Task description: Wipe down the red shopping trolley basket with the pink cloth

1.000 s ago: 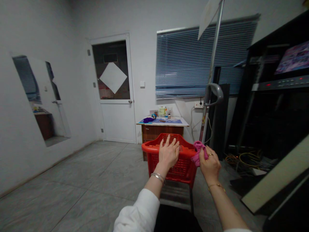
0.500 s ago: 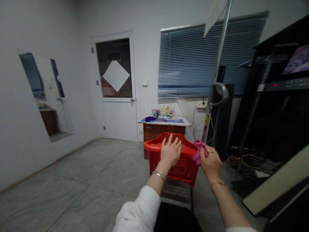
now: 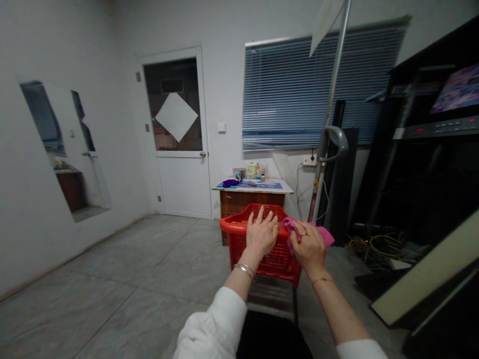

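In front of me stands a red plastic shopping cart (image 3: pixel 234 227) with slotted basket walls and dark legs. My left hand (image 3: pixel 262 233) lies with spread fingers on the middle of its near handle bar, and a silver bangle circles that wrist. A pink cloth (image 3: pixel 325 235) is bunched under my right hand (image 3: pixel 309 244), whose fingers press it on the right end of the same bar. Part of the cloth sticks out to the right of the hand. The bar beneath both hands is partly hidden.
Behind the cart is a wooden desk (image 3: pixel 239 201) with a purple cloth (image 3: pixel 230 183) and small bottles on top. A metal pole with a grey handle (image 3: pixel 339 142) rises at the right. Further right are a black rack (image 3: pixel 411 174), loose cables (image 3: pixel 385 244) and a leaning pale panel (image 3: pixel 426 279).
My right hand has moved left along the bar with the pink cloth, whose loose end now shows on the right. My left hand stays on the bar. The view has shifted slightly.
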The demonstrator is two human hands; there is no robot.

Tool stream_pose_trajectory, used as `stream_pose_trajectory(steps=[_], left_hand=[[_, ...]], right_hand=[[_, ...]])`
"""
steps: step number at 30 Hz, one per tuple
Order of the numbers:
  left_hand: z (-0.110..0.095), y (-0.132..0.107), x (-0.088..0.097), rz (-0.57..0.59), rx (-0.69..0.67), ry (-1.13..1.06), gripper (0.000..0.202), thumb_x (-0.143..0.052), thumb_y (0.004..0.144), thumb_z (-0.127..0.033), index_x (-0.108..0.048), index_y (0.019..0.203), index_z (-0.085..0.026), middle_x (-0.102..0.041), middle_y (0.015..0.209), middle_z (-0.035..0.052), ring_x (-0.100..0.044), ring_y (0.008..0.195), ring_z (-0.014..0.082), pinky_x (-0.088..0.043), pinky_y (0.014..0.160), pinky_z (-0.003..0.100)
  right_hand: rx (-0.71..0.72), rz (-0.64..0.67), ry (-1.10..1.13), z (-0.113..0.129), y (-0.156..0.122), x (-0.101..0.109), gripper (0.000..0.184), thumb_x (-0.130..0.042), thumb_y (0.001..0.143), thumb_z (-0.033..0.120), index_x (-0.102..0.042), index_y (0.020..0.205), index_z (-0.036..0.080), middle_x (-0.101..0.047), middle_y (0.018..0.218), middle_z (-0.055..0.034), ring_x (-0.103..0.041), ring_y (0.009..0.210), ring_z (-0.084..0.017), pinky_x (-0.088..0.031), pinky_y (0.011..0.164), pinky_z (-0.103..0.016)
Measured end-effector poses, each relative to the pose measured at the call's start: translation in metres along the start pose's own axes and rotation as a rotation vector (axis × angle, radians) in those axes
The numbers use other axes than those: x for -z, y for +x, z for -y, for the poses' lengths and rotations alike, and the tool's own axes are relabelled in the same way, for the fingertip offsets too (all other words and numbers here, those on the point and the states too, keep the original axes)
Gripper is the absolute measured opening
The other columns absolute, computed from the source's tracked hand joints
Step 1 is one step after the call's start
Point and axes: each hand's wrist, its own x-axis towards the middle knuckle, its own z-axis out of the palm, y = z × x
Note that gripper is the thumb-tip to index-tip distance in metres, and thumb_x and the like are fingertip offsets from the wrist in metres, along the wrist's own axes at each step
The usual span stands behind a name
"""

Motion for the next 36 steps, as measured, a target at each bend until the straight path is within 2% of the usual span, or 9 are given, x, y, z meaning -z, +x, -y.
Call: stream_pose_trajectory(steps=[6,11,14,18,22,26,32,34,36], left_hand=[[-0.001,0.001,-0.001,0.01,-0.003,-0.013,0.037,-0.037,0.099,-0.034,-0.059,0.129,-0.032,-0.055,0.139,-0.003,-0.028,0.144,0.0229,-0.027,0.114,0.053],[0.0,-0.001,-0.001,-0.01,-0.009,-0.025,0.037,-0.038,0.099,-0.033,-0.059,0.129,-0.032,-0.056,0.139,-0.0034,-0.027,0.144,0.0233,-0.027,0.114,0.053],[0.0,-0.002,0.0,-0.014,-0.008,-0.027,0.036,-0.038,0.099,-0.033,-0.06,0.127,-0.033,-0.057,0.138,-0.0039,-0.026,0.144,0.0229,-0.027,0.114,0.053],[0.0,-0.002,-0.001,-0.023,0.006,-0.026,0.035,-0.038,0.099,-0.033,-0.061,0.125,-0.033,-0.058,0.136,-0.0046,-0.027,0.144,0.0223,-0.025,0.115,0.053],[0.002,-0.002,0.001,-0.016,0.0,-0.027,0.035,-0.039,0.099,-0.032,-0.06,0.127,-0.033,-0.057,0.137,-0.0047,-0.028,0.144,0.0225,-0.025,0.115,0.053],[0.004,-0.004,0.003,-0.019,-0.027,-0.03,0.036,-0.039,0.099,-0.032,-0.059,0.128,-0.034,-0.057,0.138,-0.0052,-0.027,0.144,0.0218,-0.025,0.115,0.051],[0.004,-0.004,0.001,-0.027,-0.03,-0.042,0.035,-0.039,0.098,-0.031,-0.062,0.124,-0.032,-0.057,0.137,-0.0048,-0.023,0.145,0.022,-0.026,0.115,0.052],[0.003,-0.004,0.0,-0.031,-0.023,-0.043,0.035,-0.039,0.098,-0.031,-0.062,0.124,-0.032,-0.057,0.137,-0.005,-0.024,0.145,0.0225,-0.026,0.115,0.052],[0.001,-0.004,-0.001,-0.033,-0.015,-0.047,0.035,-0.04,0.098,-0.03,-0.063,0.124,-0.032,-0.057,0.137,-0.0052,-0.026,0.145,0.0228,-0.026,0.115,0.052]], right_hand=[[-0.305,0.194,0.091,-0.043,0.029,0.02,0.04,-0.042,0.087,0.046,-0.07,0.098,0.019,-0.069,0.097,-0.0081,-0.06,0.088,-0.019,-0.044,0.078,-0.03],[-0.326,0.221,0.124,-0.051,0.024,0.024,0.043,-0.04,0.085,0.049,-0.069,0.096,0.019,-0.068,0.095,-0.0086,-0.06,0.086,-0.02,-0.043,0.076,-0.03],[-0.29,0.103,0.064,-0.037,0.015,0.02,0.042,-0.041,0.086,0.046,-0.069,0.099,0.017,-0.067,0.095,-0.0105,-0.058,0.089,-0.022,-0.044,0.081,-0.034],[-0.143,-0.09,-0.03,0.003,-0.003,0.006,0.033,-0.044,0.089,0.032,-0.067,0.107,0.018,-0.066,0.104,-0.0113,-0.055,0.106,-0.025,-0.039,0.1,-0.045],[-0.015,-0.127,-0.062,0.028,-0.017,-0.008,0.032,-0.048,0.087,0.025,-0.065,0.112,0.02,-0.065,0.11,-0.01,-0.052,0.115,-0.026,-0.032,0.109,-0.053],[0.028,-0.091,-0.023,0.003,-0.018,0.003,0.033,-0.049,0.086,0.027,-0.065,0.115,0.022,-0.064,0.113,-0.0085,-0.054,0.113,-0.024,-0.04,0.105,-0.046],[-0.317,-0.028,0.062,-0.058,-0.005,0.029,0.041,-0.043,0.089,0.045,-0.068,0.106,0.017,-0.065,0.103,-0.0109,-0.061,0.089,-0.021,-0.049,0.082,-0.036],[-0.363,-0.041,0.094,-0.059,-0.003,0.028,0.043,-0.041,0.089,0.047,-0.068,0.105,0.017,-0.066,0.101,-0.0113,-0.062,0.087,-0.021,-0.049,0.081,-0.036],[-0.318,-0.104,0.074,-0.045,-0.006,0.023,0.041,-0.042,0.09,0.044,-0.067,0.106,0.016,-0.066,0.106,-0.012,-0.061,0.097,-0.023,-0.048,0.088,-0.038]])
